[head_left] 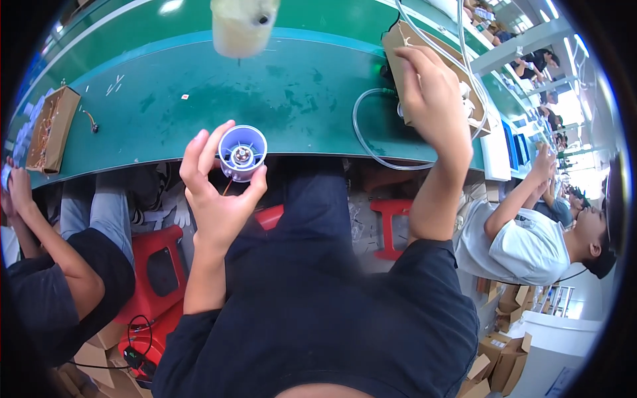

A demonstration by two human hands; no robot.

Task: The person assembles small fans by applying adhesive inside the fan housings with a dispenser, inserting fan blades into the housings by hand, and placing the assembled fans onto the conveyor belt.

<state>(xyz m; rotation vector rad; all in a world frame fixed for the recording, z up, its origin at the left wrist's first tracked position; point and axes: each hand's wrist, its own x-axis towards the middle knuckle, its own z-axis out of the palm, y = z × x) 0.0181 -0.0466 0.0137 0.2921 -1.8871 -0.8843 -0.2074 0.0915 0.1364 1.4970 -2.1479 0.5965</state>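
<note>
My left hand [222, 209] is closed round a lavender plastic cylinder housing [227, 140], held just off the table's near edge. Its open end faces up and shows thin ribs round a small metal motor [241, 155]. A thin reddish wire hangs below it. My right hand [434, 99] is raised over a cardboard box [397, 56] on the right of the table, its fingers curled and pinched together. Whatever is between those fingertips, if anything, is too small to make out. Some white parts [468, 103] lie in that box, partly behind my hand.
A cream-coloured cylindrical tool [240, 30] hangs over the green table [298, 99]. Clear tubing [361, 136] loops beside the right box. Far left stands a box of wired parts [53, 129], with a small wired piece [95, 127] near it. People sit on both sides.
</note>
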